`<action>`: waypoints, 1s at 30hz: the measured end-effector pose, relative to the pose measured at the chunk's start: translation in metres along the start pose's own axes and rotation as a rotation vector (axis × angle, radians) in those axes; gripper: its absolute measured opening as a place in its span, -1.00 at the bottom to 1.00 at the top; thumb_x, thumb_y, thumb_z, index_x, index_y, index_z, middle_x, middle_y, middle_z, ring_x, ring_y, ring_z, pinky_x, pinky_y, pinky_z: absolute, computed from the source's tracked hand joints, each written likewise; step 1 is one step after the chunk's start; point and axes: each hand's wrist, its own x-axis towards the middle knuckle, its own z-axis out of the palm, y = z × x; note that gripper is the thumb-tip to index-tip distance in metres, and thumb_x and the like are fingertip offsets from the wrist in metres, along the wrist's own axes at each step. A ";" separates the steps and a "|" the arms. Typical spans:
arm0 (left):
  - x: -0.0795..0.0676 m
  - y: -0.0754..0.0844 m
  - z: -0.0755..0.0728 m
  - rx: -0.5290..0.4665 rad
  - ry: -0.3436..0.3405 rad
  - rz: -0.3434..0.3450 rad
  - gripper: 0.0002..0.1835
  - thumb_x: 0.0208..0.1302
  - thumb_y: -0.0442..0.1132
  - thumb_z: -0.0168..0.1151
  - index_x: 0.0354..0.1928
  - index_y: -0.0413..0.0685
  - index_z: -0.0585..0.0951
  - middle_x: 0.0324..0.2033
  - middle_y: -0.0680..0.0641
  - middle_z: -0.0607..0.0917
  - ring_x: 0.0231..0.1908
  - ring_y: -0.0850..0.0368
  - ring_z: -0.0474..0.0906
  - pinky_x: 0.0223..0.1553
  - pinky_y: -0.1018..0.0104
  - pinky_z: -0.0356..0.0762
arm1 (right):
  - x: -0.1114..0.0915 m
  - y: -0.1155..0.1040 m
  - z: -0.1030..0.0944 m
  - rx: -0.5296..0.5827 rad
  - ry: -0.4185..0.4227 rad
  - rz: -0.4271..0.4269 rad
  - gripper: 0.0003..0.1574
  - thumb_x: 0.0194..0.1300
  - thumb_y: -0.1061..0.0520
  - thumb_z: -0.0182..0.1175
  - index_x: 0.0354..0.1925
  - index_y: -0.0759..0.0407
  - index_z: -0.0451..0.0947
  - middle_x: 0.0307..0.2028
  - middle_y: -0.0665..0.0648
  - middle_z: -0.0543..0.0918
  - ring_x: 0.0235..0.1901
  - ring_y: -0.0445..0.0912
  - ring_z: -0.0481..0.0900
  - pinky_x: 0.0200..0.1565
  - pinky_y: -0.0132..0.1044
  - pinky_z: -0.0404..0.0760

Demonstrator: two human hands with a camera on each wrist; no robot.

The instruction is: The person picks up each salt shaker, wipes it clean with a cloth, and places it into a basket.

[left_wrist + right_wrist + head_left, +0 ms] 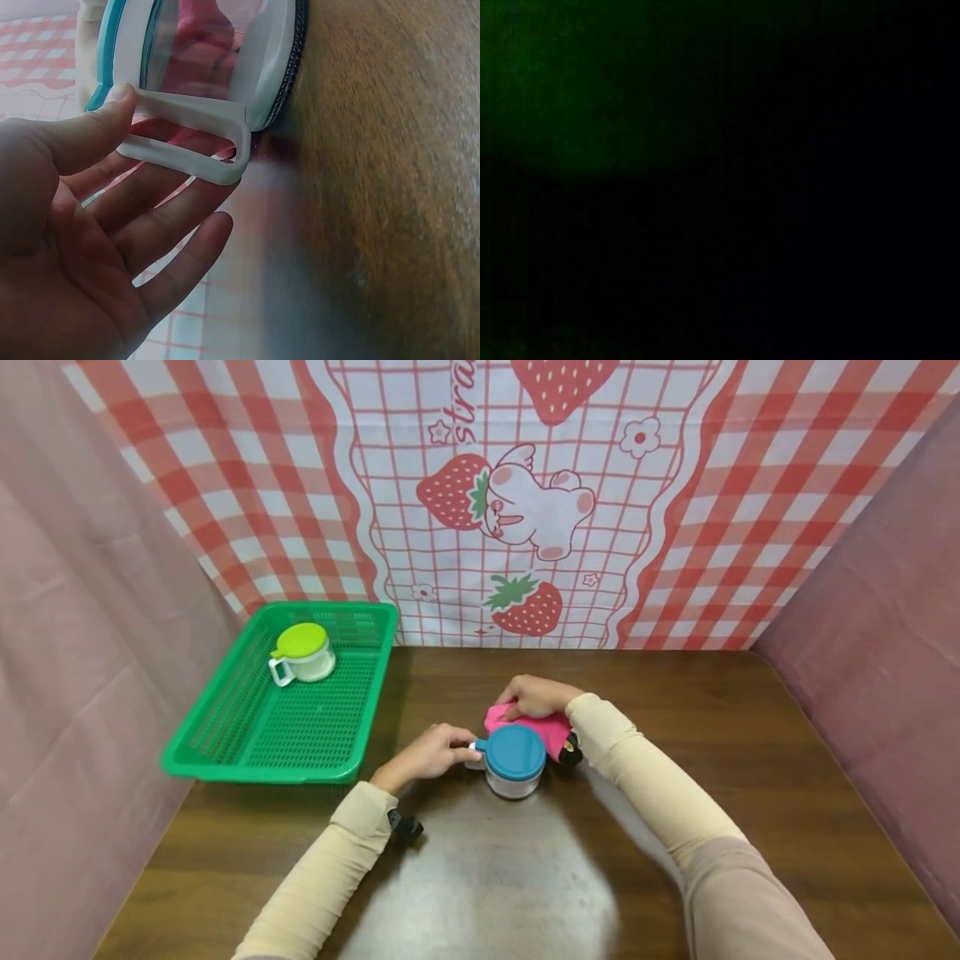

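Observation:
A clear seasoning jar (513,785) with a blue lid (516,752) and a white side handle stands on the table in the head view. My left hand (429,753) pinches its handle (176,160) between thumb and fingers, the thumb up by the lid's edge in the left wrist view. Behind the jar, my right hand (542,697) grips a pink cloth (553,729) bunched against the jar's far side. Pink shows through the clear wall in the left wrist view. The right wrist view is almost wholly dark.
At the left of the wooden table (480,877) sits a green plastic basket (367,710). Inside, near its back, stands a similar jar with a lime-green lid (303,641). A red-checked strawberry curtain (652,568) hangs along the table's back edge, and pinkish cloth covers both sides.

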 end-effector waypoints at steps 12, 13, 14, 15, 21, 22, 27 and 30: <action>0.000 -0.002 0.001 -0.010 0.001 -0.009 -0.80 0.30 -0.17 0.26 -0.18 -0.14 0.71 -0.38 -0.02 0.70 -0.35 0.25 0.47 -0.28 0.44 0.45 | -0.032 0.004 -0.016 0.194 0.072 0.028 -0.68 0.31 0.17 0.23 0.03 0.14 0.68 -0.08 0.11 0.74 -0.10 -0.15 0.60 0.00 -0.30 0.55; 0.000 -0.002 0.001 -0.012 0.001 -0.010 -0.80 0.30 -0.17 0.26 -0.18 -0.14 0.71 -0.38 -0.02 0.70 -0.35 0.25 0.47 -0.28 0.44 0.45 | -0.036 0.005 -0.016 0.190 0.074 0.029 -0.68 0.31 0.17 0.23 0.02 0.13 0.68 -0.08 0.10 0.74 -0.11 -0.16 0.60 -0.01 -0.31 0.55; 0.000 -0.002 0.001 -0.014 0.002 -0.011 -0.80 0.30 -0.17 0.26 -0.18 -0.14 0.71 -0.38 -0.02 0.69 -0.35 0.25 0.46 -0.28 0.44 0.45 | -0.039 0.005 -0.017 0.186 0.075 0.028 -0.69 0.31 0.16 0.24 0.02 0.13 0.68 -0.09 0.10 0.74 -0.12 -0.16 0.59 -0.02 -0.31 0.55; 0.000 -0.002 0.001 -0.015 0.002 -0.012 -0.80 0.30 -0.17 0.26 -0.18 -0.14 0.71 -0.38 -0.03 0.69 -0.35 0.25 0.46 -0.28 0.44 0.45 | -0.041 0.005 -0.018 0.183 0.077 0.029 -0.69 0.30 0.16 0.24 0.01 0.12 0.69 -0.10 0.10 0.74 -0.13 -0.17 0.59 -0.03 -0.32 0.56; -0.001 -0.002 0.001 -0.015 0.008 -0.006 -0.80 0.31 -0.18 0.25 -0.17 -0.15 0.71 -0.35 -0.04 0.70 -0.34 0.23 0.48 -0.25 0.42 0.46 | -0.047 0.004 -0.018 0.176 0.094 0.027 -0.71 0.29 0.13 0.27 -0.02 0.09 0.71 -0.16 0.05 0.74 -0.20 -0.17 0.56 -0.08 -0.33 0.55; -0.001 -0.002 0.001 -0.015 0.009 -0.005 -0.79 0.31 -0.17 0.25 -0.16 -0.15 0.71 -0.35 -0.04 0.71 -0.33 0.23 0.48 -0.24 0.42 0.47 | -0.045 0.004 -0.017 0.176 0.097 0.027 -0.72 0.29 0.13 0.27 -0.03 0.09 0.71 -0.17 0.05 0.74 -0.21 -0.18 0.56 -0.09 -0.34 0.55; 0.000 -0.003 0.003 -0.014 0.011 -0.003 -0.78 0.31 -0.17 0.25 -0.16 -0.16 0.70 -0.34 -0.05 0.71 -0.33 0.22 0.48 -0.23 0.43 0.46 | -0.038 0.000 -0.012 0.170 0.116 0.025 -0.71 0.30 0.11 0.26 -0.03 0.12 0.70 -0.16 0.08 0.75 -0.21 -0.18 0.57 -0.11 -0.33 0.55; 0.000 -0.003 0.003 -0.014 0.016 0.009 -0.79 0.31 -0.18 0.25 -0.17 -0.18 0.70 -0.34 -0.06 0.72 -0.32 0.22 0.49 -0.23 0.42 0.46 | -0.031 -0.002 -0.009 0.153 0.123 0.021 -0.71 0.28 0.12 0.27 -0.04 0.12 0.71 -0.14 0.09 0.75 -0.18 -0.18 0.58 -0.09 -0.34 0.55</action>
